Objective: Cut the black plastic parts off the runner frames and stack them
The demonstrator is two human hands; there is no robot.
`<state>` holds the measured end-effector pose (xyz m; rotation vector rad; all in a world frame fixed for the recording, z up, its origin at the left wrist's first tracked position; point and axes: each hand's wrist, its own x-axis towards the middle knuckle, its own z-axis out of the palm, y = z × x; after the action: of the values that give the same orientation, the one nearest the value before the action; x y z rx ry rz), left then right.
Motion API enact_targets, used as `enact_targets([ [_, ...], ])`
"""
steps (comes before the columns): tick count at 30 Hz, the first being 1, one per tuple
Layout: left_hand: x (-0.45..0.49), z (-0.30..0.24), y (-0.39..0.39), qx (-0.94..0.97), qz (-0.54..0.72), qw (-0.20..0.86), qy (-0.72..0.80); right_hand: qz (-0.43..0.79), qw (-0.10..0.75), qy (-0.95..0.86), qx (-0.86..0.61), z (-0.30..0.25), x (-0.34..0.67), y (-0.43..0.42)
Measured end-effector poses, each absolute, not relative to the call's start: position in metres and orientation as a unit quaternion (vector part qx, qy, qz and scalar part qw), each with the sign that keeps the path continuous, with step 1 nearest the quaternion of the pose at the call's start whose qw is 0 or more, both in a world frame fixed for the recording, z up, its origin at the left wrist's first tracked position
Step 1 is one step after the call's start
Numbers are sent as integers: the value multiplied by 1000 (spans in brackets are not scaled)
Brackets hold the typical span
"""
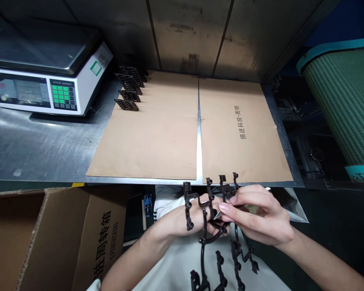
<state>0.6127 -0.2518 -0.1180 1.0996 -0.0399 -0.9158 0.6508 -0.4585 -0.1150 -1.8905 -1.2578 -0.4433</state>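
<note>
Over my lap, just below the table's front edge, my left hand (pixel 182 220) is closed around a black moulded plastic frame (pixel 204 226) with several small parts on branching runners. The frame runs from above my fingers down to the bottom of the view. My right hand (pixel 257 216) pinches a small metal blade (pixel 218 214) against the frame near its middle. A white cloth or apron (pixel 176 258) lies under both hands.
Two flat sheets of brown cardboard (pixel 176 129) cover the steel table (pixel 33 149). Rows of small black parts (pixel 129 87) stand at the back left of the cardboard. An electronic scale (pixel 45 76) sits at the left. An open carton (pixel 57 234) stands at lower left, a green roller (pixel 346 101) at right.
</note>
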Motion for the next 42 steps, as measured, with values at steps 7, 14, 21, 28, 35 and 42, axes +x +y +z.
enact_targets([
  [7, 613, -114, -253, 492, -418, 763, -11, -189, 397, -482, -758, -113, 650, -456],
  [14, 612, -120, -254, 491, -413, 767, -7, -192, 389, -501, -749, -112, 653, -457],
  [21, 612, -121, -253, 486, -419, 767, 1, -196, 379, -518, -742, -112, 654, -460],
  [28, 619, -124, -253, 365, -437, 822, -20, -188, 453, -395, -777, -99, 655, -460],
  [35, 628, -115, -249, 289, -462, 836, -62, -110, 490, -187, -844, -90, 668, -468],
  [42, 624, -118, -252, -14, -480, 877, -33, -74, 426, -155, -888, -135, 694, -490],
])
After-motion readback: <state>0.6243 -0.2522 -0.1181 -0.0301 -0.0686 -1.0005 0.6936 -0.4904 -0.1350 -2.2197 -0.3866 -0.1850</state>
